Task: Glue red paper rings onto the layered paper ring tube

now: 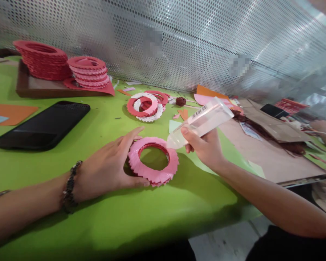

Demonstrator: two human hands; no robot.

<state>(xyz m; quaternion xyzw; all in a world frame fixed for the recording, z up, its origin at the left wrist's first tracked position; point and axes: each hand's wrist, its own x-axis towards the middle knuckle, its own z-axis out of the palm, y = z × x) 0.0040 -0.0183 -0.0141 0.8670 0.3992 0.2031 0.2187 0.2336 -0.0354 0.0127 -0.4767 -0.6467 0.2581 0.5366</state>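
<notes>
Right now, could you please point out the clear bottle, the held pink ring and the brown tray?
Clear bottle (206,118), head view, mid-body.
Held pink ring (158,175), head view, front of band.
Brown tray (43,92), head view, front wall.

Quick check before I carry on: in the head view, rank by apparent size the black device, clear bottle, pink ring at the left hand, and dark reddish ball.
1. Black device
2. Clear bottle and pink ring: too close to rank; the bottle is longer, the ring broader
3. Dark reddish ball
</notes>
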